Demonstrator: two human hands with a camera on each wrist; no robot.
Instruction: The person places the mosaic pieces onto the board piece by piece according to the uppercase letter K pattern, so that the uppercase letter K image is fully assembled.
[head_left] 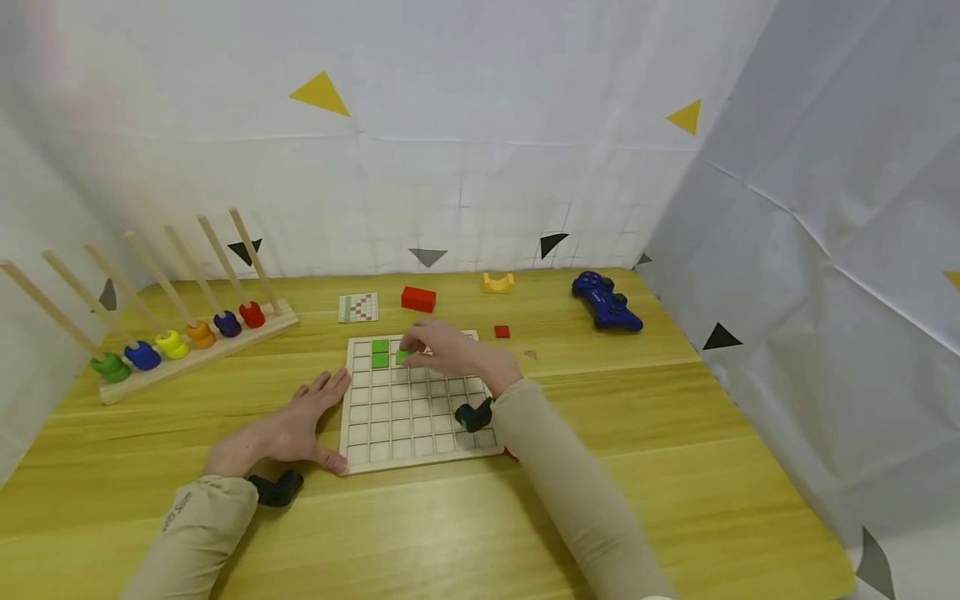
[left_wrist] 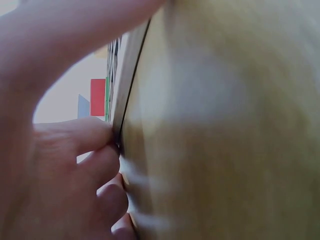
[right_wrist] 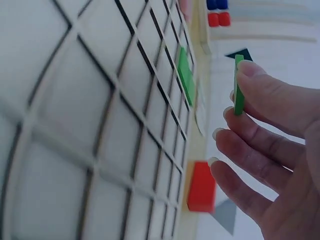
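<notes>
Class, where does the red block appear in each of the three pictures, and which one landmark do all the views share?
Head: red block just beyond the gridded board, near the picture's middle, slightly left.
Left wrist: red block small, left of centre, slightly above mid-height.
Right wrist: red block right of centre and low, blurred.
Shared landmark: the grey triangle, close to the block in every picture.

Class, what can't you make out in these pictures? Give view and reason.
Head: some of the grid board, covered by the right hand and sleeve.
Head: most of a red object beside the board, behind that sleeve.
Head: fine detail on the patterned card, too small.
Left wrist: thumb tip of the left hand, beyond the top edge.
</notes>
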